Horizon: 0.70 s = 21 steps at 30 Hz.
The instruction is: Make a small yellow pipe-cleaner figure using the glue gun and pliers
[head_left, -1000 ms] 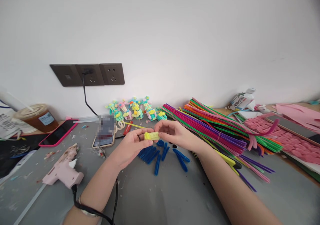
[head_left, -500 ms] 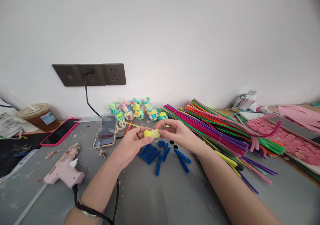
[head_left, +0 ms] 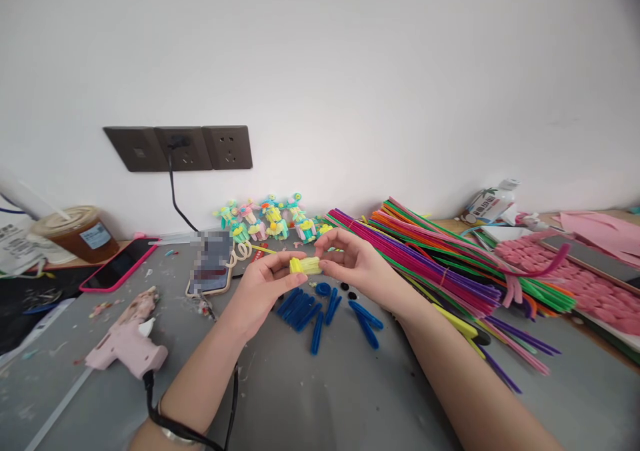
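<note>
Between my two hands is a small yellow bundle of folded pipe cleaners (head_left: 306,265), brighter at its left end and paler toward the right. My left hand (head_left: 267,281) grips the bright end, thumb in front and fingers behind. At the pale end, my right hand (head_left: 347,261) pinches with thumb and fingertips. Just below on the grey table lie several folded blue pipe cleaner pieces (head_left: 299,309) and a blue coil (head_left: 323,289). Small black discs (head_left: 353,295) rest near my right wrist.
A pink glue gun (head_left: 127,344) lies at left, its black cord crossing my left forearm. Behind are phones (head_left: 213,264), a drink cup (head_left: 75,234) and several small pastel pipe cleaner figures (head_left: 275,221). Bundles of coloured pipe cleaners (head_left: 425,264) spread at right, over yellow-handled scissors or pliers (head_left: 460,324).
My right hand has risen slightly, its index finger higher and less curled over the yellow bundle. The bundle stays in nearly the same place. The camera view has shifted slightly.
</note>
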Motion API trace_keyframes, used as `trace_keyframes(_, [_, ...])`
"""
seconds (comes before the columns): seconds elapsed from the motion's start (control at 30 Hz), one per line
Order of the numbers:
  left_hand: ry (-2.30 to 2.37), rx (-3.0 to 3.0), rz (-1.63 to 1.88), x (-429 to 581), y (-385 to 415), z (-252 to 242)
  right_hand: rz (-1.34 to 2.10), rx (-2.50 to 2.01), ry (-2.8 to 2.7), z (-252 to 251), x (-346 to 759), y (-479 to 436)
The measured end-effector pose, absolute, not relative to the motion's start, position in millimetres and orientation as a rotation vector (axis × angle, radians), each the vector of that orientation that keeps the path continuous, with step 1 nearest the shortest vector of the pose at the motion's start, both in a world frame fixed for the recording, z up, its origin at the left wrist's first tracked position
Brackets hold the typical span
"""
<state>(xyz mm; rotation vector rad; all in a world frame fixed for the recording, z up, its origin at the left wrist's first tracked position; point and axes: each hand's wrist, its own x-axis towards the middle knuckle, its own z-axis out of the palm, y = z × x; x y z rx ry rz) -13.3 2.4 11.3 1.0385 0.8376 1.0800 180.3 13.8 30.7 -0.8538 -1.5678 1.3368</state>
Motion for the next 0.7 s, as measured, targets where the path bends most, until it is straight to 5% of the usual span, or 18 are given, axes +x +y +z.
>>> trace_keyframes(0.7, [0.941, 1.132, 1.189, -10.8, 3.3, 3.3, 1.302, -0.843, -1.533, 27.3, 176.9, 14.4])
